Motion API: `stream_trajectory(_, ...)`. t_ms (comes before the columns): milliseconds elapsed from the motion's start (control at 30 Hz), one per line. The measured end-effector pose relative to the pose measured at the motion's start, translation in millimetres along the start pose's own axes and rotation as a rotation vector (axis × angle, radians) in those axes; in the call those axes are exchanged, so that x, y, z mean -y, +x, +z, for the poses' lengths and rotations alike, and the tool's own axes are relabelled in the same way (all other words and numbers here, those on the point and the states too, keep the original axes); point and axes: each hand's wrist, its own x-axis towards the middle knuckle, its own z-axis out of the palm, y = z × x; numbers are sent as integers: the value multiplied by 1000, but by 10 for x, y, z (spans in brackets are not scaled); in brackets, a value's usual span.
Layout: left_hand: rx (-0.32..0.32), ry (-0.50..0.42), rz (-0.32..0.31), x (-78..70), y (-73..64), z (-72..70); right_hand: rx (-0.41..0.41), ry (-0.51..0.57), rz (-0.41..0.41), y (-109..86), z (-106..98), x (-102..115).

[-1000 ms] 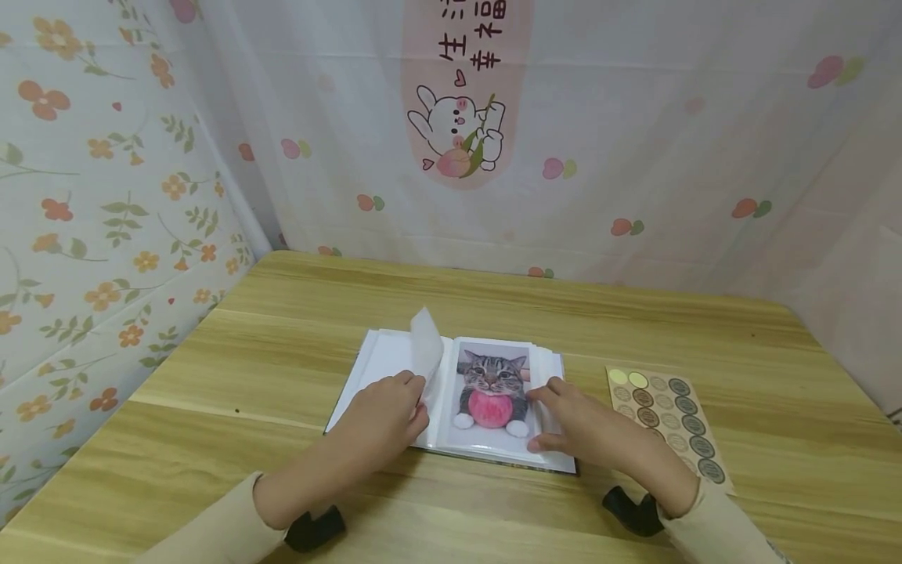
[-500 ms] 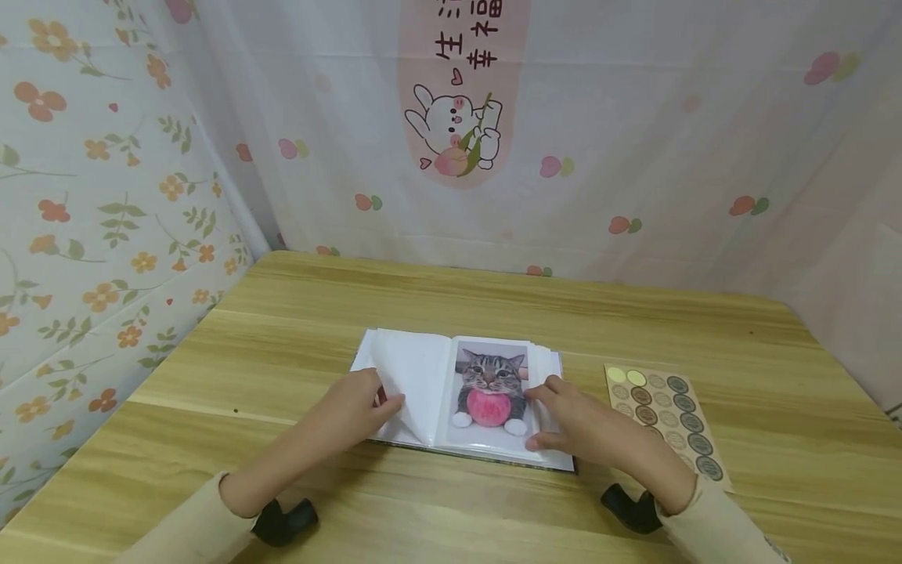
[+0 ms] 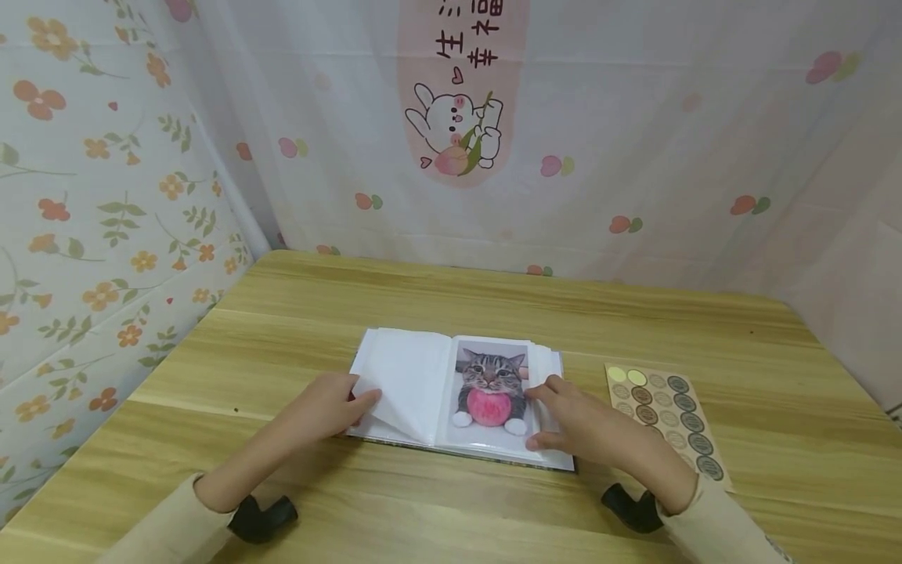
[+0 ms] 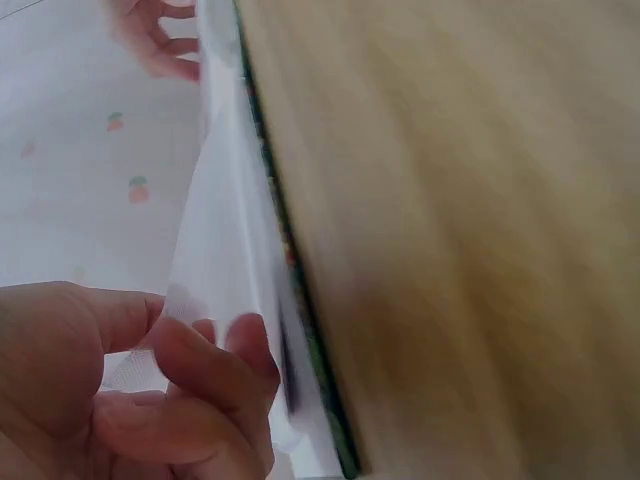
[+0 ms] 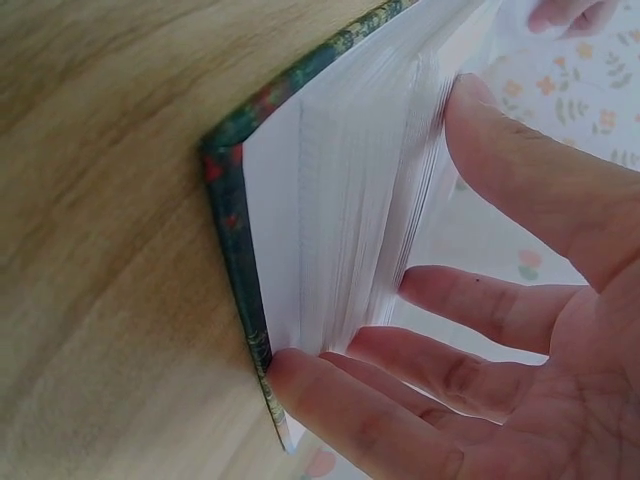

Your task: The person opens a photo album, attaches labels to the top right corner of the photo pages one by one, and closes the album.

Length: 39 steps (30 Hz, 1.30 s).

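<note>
A small photo album [image 3: 358, 356] lies spread on the table, its right page showing a photo of a tabby cat [image 3: 486, 364] with a pink ball. At the album's left side my left hand [image 3: 320, 411] pinches the front corner of a blank white sleeve page [image 3: 416, 376]. In the left wrist view that translucent page [image 4: 215, 240] rises from the album toward thumb and finger. My right hand [image 3: 585, 419] rests on the right edge with fingers spread. The right wrist view shows its fingertips on the page stack [image 5: 350, 200] and the dark patterned cover [image 5: 232, 240].
A brown sheet of round stickers [image 3: 662, 403] lies right of the album, partly behind the right forearm. Black wrist-worn devices [image 3: 262, 518] show under both sleeves. Printed curtains [image 3: 599, 141] hang behind and to the left of the wooden table [image 3: 507, 294].
My left hand has moved left from near the spine, carrying the sleeve page over onto the left side and lowering it. The right hand has stayed on the right edge.
</note>
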Motion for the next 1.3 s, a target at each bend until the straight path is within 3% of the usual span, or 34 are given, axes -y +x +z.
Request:
stream_trajectory(367, 53, 71, -67, 80, -53, -12, 0, 0, 9, 1, 3, -6)
stream_trajectory(567, 72, 118, -71, 97, -80, -59, -3, 1, 8, 2, 6, -9)
stream_trajectory(1000, 112, 349, -41, 43, -146, -202, -19, -5, -11, 0, 15, -15)
stream_trajectory(1300, 80, 486, 87, -16, -101, -237, -30, -30, -54, -2, 12, -20)
